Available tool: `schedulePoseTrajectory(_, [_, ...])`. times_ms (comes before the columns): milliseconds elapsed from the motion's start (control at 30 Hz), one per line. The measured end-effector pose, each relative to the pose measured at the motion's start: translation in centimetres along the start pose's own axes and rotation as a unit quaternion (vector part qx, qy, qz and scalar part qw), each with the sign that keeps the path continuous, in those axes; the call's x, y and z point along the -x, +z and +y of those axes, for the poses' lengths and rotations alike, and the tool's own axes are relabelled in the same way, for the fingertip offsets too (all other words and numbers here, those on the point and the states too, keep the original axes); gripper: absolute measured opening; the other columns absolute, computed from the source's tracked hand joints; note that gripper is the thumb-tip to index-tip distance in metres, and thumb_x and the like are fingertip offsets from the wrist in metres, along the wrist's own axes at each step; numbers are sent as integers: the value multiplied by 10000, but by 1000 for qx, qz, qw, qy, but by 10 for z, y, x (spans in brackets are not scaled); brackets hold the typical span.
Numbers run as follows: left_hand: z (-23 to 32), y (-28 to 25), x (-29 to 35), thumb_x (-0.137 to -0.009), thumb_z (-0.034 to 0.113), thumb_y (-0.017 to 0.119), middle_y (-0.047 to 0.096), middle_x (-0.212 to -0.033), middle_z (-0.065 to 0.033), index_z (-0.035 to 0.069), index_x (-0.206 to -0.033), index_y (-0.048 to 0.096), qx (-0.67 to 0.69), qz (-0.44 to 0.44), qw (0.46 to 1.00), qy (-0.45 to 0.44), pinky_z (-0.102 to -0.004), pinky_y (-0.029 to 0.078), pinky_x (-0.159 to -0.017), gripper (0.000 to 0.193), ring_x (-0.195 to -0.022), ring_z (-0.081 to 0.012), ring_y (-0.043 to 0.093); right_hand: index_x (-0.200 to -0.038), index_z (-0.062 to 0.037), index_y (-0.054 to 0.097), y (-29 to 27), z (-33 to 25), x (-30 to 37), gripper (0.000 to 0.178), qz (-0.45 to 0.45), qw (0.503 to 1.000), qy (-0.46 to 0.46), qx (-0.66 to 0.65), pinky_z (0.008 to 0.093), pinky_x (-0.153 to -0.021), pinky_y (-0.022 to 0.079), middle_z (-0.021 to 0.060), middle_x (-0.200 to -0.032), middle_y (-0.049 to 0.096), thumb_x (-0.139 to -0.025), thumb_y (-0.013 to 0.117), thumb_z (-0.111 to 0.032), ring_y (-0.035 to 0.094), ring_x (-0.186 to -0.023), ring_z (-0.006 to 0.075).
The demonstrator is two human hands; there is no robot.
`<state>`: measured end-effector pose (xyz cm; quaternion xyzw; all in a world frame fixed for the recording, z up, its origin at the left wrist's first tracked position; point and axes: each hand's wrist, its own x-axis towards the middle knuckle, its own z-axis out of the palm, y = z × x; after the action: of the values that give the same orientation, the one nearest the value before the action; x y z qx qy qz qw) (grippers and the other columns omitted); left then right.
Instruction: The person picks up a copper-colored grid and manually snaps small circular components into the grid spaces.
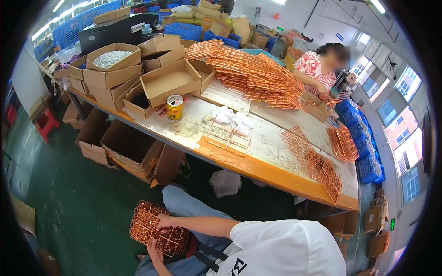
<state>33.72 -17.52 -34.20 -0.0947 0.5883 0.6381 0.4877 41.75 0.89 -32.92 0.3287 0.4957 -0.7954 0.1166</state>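
Observation:
Low on the left, by my knees, is a copper-coloured wire rack (pixel 174 235) with a square grid. Beneath and around it lies a dense mass of small copper-coloured pieces (pixel 142 218), too small to make out singly. My right hand (pixel 164 221) is on the upper part of the rack, its fingers curled at the wires. My left hand (pixel 154 251) grips the rack's lower edge. The fingertips of both hands are partly hidden among the wires.
A long workbench (pixel 271 129) with an orange edge bears a large stack of copper racks (pixel 258 76), a single rack (pixel 229 138), a yellow can (pixel 175 108) and cardboard boxes (pixel 170 83). Across it a co-worker (pixel 317 69) handles parts. Boxes (pixel 126 147) stand beneath.

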Motion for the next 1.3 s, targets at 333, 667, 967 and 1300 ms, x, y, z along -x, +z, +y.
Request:
schedulePoseTrajectory(333, [-13, -28, -22, -833, 87, 591, 582, -919, -50, 68, -1071, 524, 95, 45, 994, 5, -248, 503, -662, 248, -775, -146, 568, -813, -35, 538, 15, 0, -9, 108, -15, 992, 62, -105, 270, -410, 441, 88, -678, 571, -763, 573, -125, 530, -485, 147])
schedulePoseTrajectory(667, [-8, -23, -16, -830, 73, 592, 593, -868, -45, 60, -946, 533, 152, -13, 988, 1, -242, 537, -646, 131, -785, -141, 587, -792, -27, 505, 5, 13, -22, 76, -63, 991, 43, -109, 263, -447, 433, 83, -654, 517, -849, 516, -76, 518, -528, 163])
schedulePoseTrajectory(967, [-8, -21, -16, -777, 72, 551, 599, -856, -140, -8, -855, 523, 241, -37, 969, -30, -298, 543, -704, 115, -770, -231, 601, -860, -3, 545, -1, 18, -27, 72, -105, 986, 42, -122, 254, -482, 448, 60, -720, 547, -857, 489, -49, 532, -576, 145])
schedulePoseTrajectory(1300, [1, -21, -6, -776, 180, 449, 592, -889, -155, -7, -883, 547, 313, -132, 940, -14, -415, 486, -817, 236, -855, -297, 578, -645, -76, 455, -5, 3, -13, 139, -134, 977, 68, -155, 260, -500, 414, 36, -620, 470, -772, 460, -131, 496, -560, 161])
